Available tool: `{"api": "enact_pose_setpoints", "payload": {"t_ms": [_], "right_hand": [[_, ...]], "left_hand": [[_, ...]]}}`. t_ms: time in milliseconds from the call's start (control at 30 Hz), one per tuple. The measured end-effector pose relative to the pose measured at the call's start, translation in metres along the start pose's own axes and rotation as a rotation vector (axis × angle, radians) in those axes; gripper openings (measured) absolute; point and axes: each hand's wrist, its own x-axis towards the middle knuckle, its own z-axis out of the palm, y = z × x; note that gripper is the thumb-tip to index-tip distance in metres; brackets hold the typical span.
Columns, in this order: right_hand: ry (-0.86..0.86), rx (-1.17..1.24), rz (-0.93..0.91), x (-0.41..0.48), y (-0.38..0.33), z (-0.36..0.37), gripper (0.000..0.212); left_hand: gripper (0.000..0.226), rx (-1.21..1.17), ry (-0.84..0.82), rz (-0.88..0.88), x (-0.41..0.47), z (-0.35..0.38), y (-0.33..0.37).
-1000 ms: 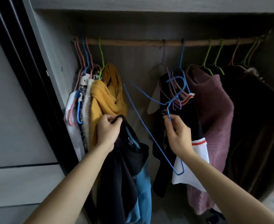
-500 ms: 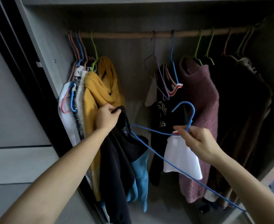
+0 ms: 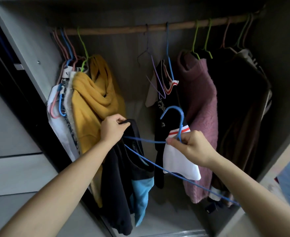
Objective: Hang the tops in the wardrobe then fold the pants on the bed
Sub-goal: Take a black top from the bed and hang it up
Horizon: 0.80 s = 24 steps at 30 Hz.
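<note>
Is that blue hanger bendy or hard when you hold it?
Probably a bit springy: the blue hanger is only thin wire. Likely light, since the right hand holds it by the neck alone. Its end might snag the dark top that the left hand grips.

Two grips at the open wardrobe (image 3: 31,53), one on a top and one on a hanger.
The left grip (image 3: 112,129) pinches the collar of a dark top (image 3: 117,177) with a light-blue panel, which hangs in front of a yellow hoodie (image 3: 93,100) near the left end of the rail (image 3: 123,30). The right grip (image 3: 192,146) pinches a blue wire hanger (image 3: 173,106) just under its hook, off the rail, and one end of the wire reaches the top below the left grip. A black-and-white shirt (image 3: 180,161) and a pink sweater (image 3: 200,100) hang behind.
</note>
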Motion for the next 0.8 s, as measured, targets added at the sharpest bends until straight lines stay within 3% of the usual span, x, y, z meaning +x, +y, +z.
{"api": "enact_pose_setpoints", "payload": {"t_ms": [100,233,300,400,467,567,700,800], "right_hand": [[0.069,0.106,-0.011,0.003,-0.006,0.015,0.042],[-0.036,0.012,0.126,0.013,0.005,0.048,0.05],[0.036,0.175,0.207,0.02,0.001,0.047,0.05],[0.233,0.365,0.14,0.025,-0.013,0.047,0.05],[0.251,0.307,0.053,0.024,-0.018,0.056,0.056],[0.17,0.126,0.085,0.027,-0.007,0.065,0.059],[0.29,0.288,0.127,0.035,-0.01,0.048,0.058],[0.369,0.427,0.1,0.035,-0.013,0.036,0.072]], "left_hand": [[0.006,-0.058,0.011,-0.014,-0.005,0.001,0.013],[0.01,-0.252,-0.041,-0.094,-0.013,0.003,0.04],[0.009,-0.276,-0.082,-0.071,-0.015,0.003,0.046],[0.011,-0.24,-0.099,0.02,-0.013,-0.004,0.049],[0.019,-0.251,-0.122,0.067,-0.01,-0.006,0.053],[0.035,-0.304,-0.201,0.131,-0.013,-0.004,0.062],[0.03,-0.064,-0.265,0.333,-0.011,-0.012,0.062],[0.031,0.117,-0.477,0.392,0.006,-0.025,0.059]]}}
